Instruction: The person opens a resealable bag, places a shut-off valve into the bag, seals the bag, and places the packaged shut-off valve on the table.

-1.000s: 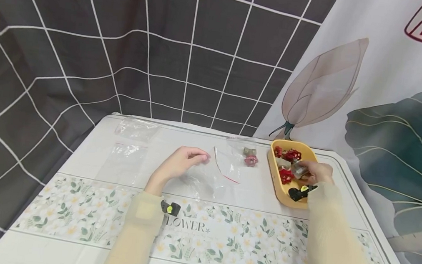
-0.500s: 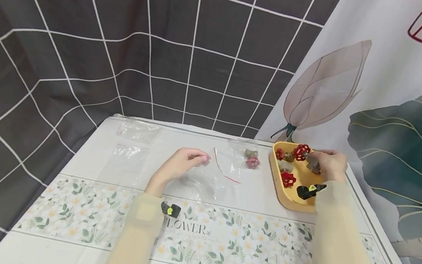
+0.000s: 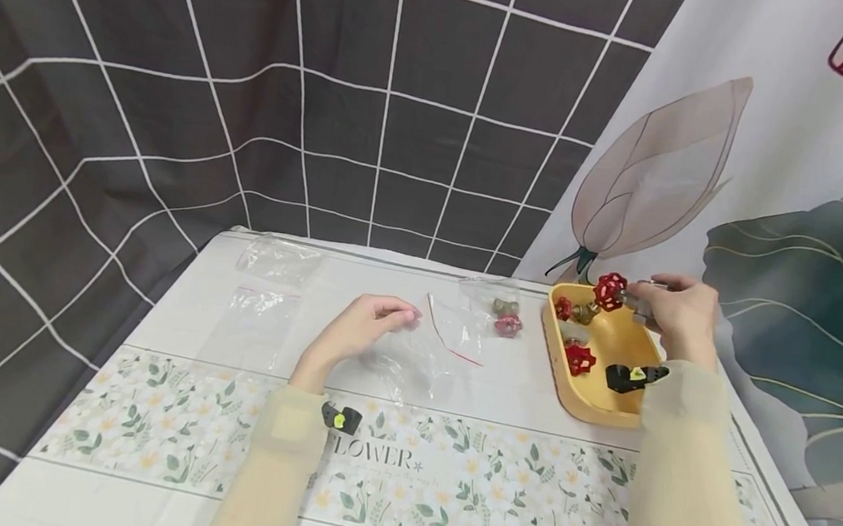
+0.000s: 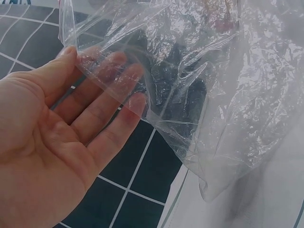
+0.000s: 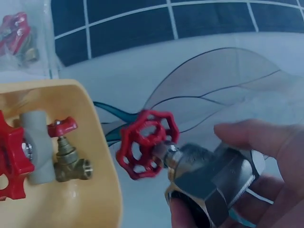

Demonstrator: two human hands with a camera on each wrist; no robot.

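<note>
In the head view my left hand [image 3: 359, 324] is over the middle of the table, pinching the edge of a clear zip bag [image 3: 405, 362]. The left wrist view shows the thumb and fingers at the edge of this crinkled bag [image 4: 175, 80]. My right hand [image 3: 690, 318] grips a silvery metal gate valve [image 5: 204, 175] by its body, above the back right rim of a yellow tray [image 3: 613, 342]. The valve's red handwheel [image 3: 609, 292] points left. Inside the tray lie a brass valve [image 5: 69, 159] with a red handle and a pale grey valve [image 5: 35, 147] with a red handwheel.
Left of the tray lies a clear bag holding a valve with a red handwheel [image 3: 508, 326]. Two flat clear bags, one at the back [image 3: 282, 259] and one in front [image 3: 251, 323], lie at the table's left. A floral runner [image 3: 447, 482] crosses the front.
My right hand has lifted the metal valve out of the tray, moving up and to the right. The left hand stays in place with its bag.
</note>
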